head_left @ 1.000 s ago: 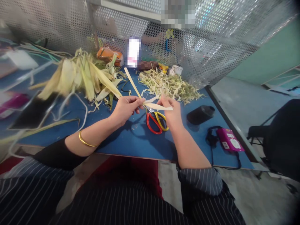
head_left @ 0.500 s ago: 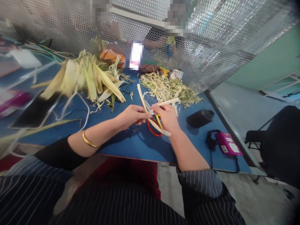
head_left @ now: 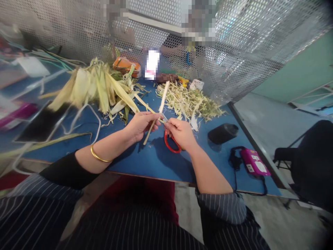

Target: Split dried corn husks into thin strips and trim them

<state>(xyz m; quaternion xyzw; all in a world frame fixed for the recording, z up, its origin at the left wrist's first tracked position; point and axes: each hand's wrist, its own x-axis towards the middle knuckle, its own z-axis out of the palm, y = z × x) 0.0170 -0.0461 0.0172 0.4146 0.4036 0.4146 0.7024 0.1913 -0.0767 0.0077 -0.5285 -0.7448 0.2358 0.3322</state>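
Clock directions are from the crossing of the two strips, between my hands and above the table (head_left: 145, 159). Main hazard: slippage. My left hand (head_left: 142, 126) pinches the crossing between thumb and fingers; should that pinch slacken, I judge the strips would slide apart. My right hand (head_left: 181, 133) grasps the yellow strip (head_left: 144, 103) at its near end, fingertips pressed together. Too hard a pull there could split it along the grain, since it is narrow and looks dry.

Second hazard: the scissors (head_left: 166, 142), at 5 o'clock, partly under my right hand. A low sweep could catch a strip or a finger on the blade; most of it is hidden from me.

Condition: the pale strip (head_left: 164, 97) is flat, straight and creamy, reaching to just past 12 o'clock, with a narrower tail, seemingly its own, at 7. The yellow strip, slimmer, runs from 10 to 4. No tear noted; the crossing itself is covered by my fingers. Husks (head_left: 83, 86) lie at 10 o'clock, shreds (head_left: 192, 100) at 2.
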